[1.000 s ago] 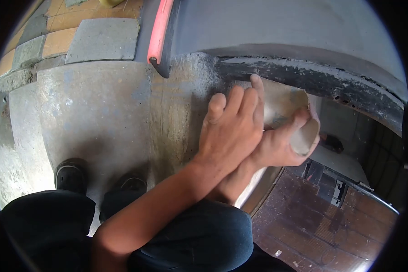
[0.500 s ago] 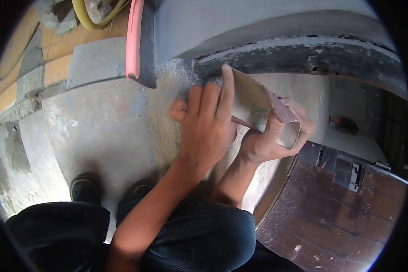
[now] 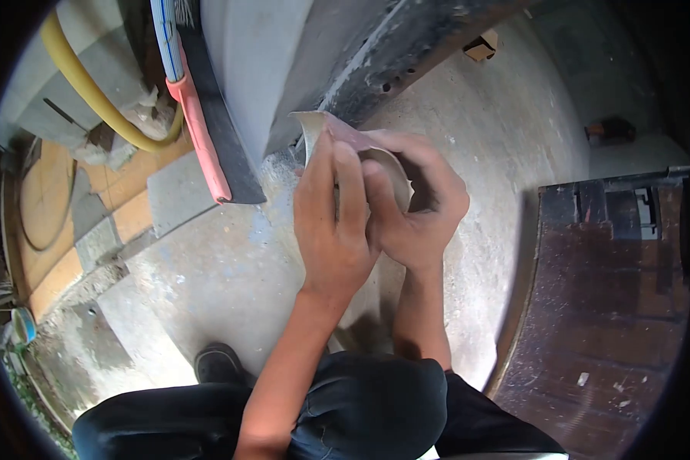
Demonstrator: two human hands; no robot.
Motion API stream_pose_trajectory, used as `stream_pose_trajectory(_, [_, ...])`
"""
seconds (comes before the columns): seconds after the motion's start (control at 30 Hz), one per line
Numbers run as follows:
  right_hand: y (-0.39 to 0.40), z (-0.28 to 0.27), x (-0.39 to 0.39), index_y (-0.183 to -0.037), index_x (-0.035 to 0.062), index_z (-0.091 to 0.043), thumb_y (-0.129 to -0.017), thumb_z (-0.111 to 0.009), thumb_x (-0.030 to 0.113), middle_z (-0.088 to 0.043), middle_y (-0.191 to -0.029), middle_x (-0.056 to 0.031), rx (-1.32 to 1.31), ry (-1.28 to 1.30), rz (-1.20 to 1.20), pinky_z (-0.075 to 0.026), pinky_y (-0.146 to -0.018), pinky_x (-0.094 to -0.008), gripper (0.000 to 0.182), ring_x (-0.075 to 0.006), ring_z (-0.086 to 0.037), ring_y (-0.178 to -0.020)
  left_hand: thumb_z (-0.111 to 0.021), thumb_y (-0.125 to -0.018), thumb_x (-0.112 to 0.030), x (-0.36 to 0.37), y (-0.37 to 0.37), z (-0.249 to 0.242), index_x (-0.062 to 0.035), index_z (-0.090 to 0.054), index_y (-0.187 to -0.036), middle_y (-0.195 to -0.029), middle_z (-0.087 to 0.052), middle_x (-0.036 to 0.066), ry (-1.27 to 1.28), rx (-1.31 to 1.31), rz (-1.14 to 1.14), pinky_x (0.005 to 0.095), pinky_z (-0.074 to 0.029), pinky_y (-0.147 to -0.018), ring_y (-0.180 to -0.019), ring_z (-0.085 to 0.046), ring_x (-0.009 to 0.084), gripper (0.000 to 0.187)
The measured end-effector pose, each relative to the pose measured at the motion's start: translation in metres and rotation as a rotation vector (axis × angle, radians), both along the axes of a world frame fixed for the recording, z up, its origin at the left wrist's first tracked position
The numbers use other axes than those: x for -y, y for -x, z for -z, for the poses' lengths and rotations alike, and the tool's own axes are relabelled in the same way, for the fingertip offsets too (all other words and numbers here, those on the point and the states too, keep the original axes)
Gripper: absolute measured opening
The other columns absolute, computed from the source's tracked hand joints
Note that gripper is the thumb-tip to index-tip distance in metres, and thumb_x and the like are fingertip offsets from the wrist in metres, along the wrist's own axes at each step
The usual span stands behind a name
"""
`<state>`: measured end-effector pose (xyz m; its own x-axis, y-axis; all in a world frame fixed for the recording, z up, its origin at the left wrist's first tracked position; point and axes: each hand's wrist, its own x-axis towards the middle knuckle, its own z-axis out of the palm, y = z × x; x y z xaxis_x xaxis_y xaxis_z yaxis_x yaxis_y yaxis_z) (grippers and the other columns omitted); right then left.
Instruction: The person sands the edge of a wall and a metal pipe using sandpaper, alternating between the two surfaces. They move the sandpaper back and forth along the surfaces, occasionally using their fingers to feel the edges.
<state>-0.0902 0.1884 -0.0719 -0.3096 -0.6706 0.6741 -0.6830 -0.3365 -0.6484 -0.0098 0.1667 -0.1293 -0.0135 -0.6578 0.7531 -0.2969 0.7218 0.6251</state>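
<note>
A sheet of sandpaper point(image 3: 353, 135), reddish-brown on its abrasive face and tan on the back, is bent into a curl between my hands. My left hand point(image 3: 330, 218) grips its left part, fingers pointing up. On the other side, my right hand point(image 3: 425, 203) wraps round the curled part, its thumb pressed inside the bend. The hands touch at the wrist side, and the fingers hide much of the sheet. Just beyond them is a grey panel point(image 3: 253, 69) with a worn, dark lower edge point(image 3: 383, 65).
A pink-ended piece point(image 3: 199, 142) with a black strip stands left of the panel. A yellow hose point(image 3: 92, 92) curves over broken tiles. A dark brown board point(image 3: 598, 307) lies at right; a small cardboard box point(image 3: 481, 47) sits on the floor behind. My shoe point(image 3: 218, 362) is below.
My left hand has gone from extended fingers against the sheet to gripping it. The sandpaper is now curled more tightly, with both hands close together. The camera view has turned.
</note>
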Motion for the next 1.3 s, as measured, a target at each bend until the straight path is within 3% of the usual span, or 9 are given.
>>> stream_pose_trajectory(0.03, [-0.001, -0.005, -0.007, -0.111, -0.0023, -0.069, -0.083, -0.072, -0.001, -0.072, -0.107, -0.0152, -0.019, -0.101, -0.014, -0.052, -0.082, -0.0286, 0.029, -0.0195, -0.069, -0.094, -0.069, -0.083, -0.008, 0.003, 0.0, -0.001, 0.0073, -0.046, -0.137, -0.13, -0.058, 0.028, 0.005, -0.026, 0.021, 0.0472, -0.047, -0.09, -0.116, -0.059, 0.0398, 0.062])
stream_pose_trajectory(0.17, [-0.002, -0.021, -0.016, -0.12, -0.0043, -0.066, -0.082, -0.075, 0.003, -0.071, -0.115, -0.0173, -0.097, -0.111, 0.015, -0.052, -0.082, -0.0298, 0.04, -0.0214, -0.069, -0.096, -0.07, -0.081, -0.007, 0.031, -0.002, -0.01, 0.0073, -0.045, -0.139, -0.13, -0.059, 0.023, 0.053, -0.148, 0.122, 0.0457, -0.048, -0.094, -0.115, -0.06, 0.0387, 0.065])
stream_pose_trajectory(0.23, [0.001, -0.025, -0.018, -0.131, -0.0062, -0.059, -0.085, -0.079, 0.02, -0.069, -0.12, -0.0189, -0.174, -0.049, -0.004, -0.052, -0.08, -0.03, 0.057, -0.0207, -0.067, -0.095, -0.072, -0.078, -0.005, 0.043, -0.002, -0.021, 0.0036, -0.05, -0.138, -0.126, -0.062, 0.019, 0.138, -0.135, 0.117, 0.0444, -0.049, -0.094, -0.113, -0.06, 0.0369, 0.065])
stream_pose_trajectory(0.4, [0.007, -0.019, -0.014, -0.131, -0.003, -0.059, -0.086, -0.077, 0.036, -0.067, -0.121, -0.0176, -0.064, 0.152, -0.101, -0.049, -0.068, -0.0267, 0.062, -0.017, -0.061, -0.082, -0.074, -0.071, 0.006, 0.058, 0.005, -0.038, 0.0003, -0.065, -0.123, -0.116, -0.065, 0.015, 0.15, -0.174, 0.065, 0.0394, -0.051, -0.091, -0.106, -0.063, 0.0327, 0.052])
stream_pose_trajectory(0.57, [0.01, -0.017, -0.017, -0.127, -0.0032, -0.061, -0.091, -0.071, 0.04, -0.068, -0.114, -0.0163, -0.013, 0.134, -0.074, -0.049, -0.068, -0.0273, 0.057, -0.0166, -0.061, -0.082, -0.066, -0.078, 0.011, 0.051, 0.012, -0.077, 0.0005, -0.068, -0.12, -0.115, -0.065, 0.014, -0.042, -0.294, 0.069, 0.0361, -0.052, -0.088, -0.103, -0.064, 0.03, 0.043])
stream_pose_trajectory(0.9, [0.008, -0.014, -0.015, -0.123, -0.0041, -0.062, -0.099, -0.058, 0.043, -0.066, -0.114, -0.0172, 0.011, 0.127, -0.095, -0.05, -0.07, -0.0277, 0.053, -0.0171, -0.061, -0.082, -0.08, -0.068, -0.005, 0.048, 0.022, -0.032, -0.0047, -0.064, -0.129, -0.131, -0.057, 0.011, 0.207, -0.221, 0.1, 0.0408, -0.044, -0.099, -0.119, -0.053, 0.0324, 0.063])
stream_pose_trajectory(1.0, [0.005, -0.014, -0.018, -0.121, -0.0053, -0.062, -0.101, -0.053, 0.046, -0.065, -0.113, -0.0179, 0.017, 0.117, -0.027, -0.05, -0.07, -0.0279, 0.056, -0.0172, -0.062, -0.081, -0.062, -0.081, 0.01, 0.046, 0.024, -0.07, 0.0005, -0.06, -0.134, -0.126, -0.054, 0.015, 0.188, -0.174, 0.018, 0.0388, -0.046, -0.098, -0.115, -0.056, 0.0319, 0.054])
stream_pose_trajectory(1.13, [0.01, -0.014, -0.018, -0.119, -0.0062, -0.062, -0.103, -0.05, 0.046, -0.065, -0.111, -0.0177, 0.004, 0.146, 0.011, -0.049, -0.068, -0.0276, 0.056, -0.0171, -0.061, -0.08, -0.064, -0.088, -0.007, 0.053, 0.028, -0.066, 0.0043, -0.058, -0.135, -0.121, -0.053, 0.016, 0.138, -0.283, 0.066, 0.036, -0.046, -0.097, -0.114, -0.056, 0.0307, 0.049])
stream_pose_trajectory(1.3, [0.009, -0.014, -0.02, -0.123, -0.0061, -0.058, -0.104, -0.045, 0.045, -0.062, -0.112, -0.0174, 0.003, 0.069, -0.038, -0.048, -0.07, -0.0291, 0.057, -0.0176, -0.059, -0.083, -0.076, -0.075, -0.017, 0.05, 0.01, -0.02, -0.0019, -0.054, -0.139, -0.132, -0.054, 0.02, 0.084, -0.195, 0.214, 0.0392, -0.04, -0.095, -0.115, -0.048, 0.0311, 0.069])
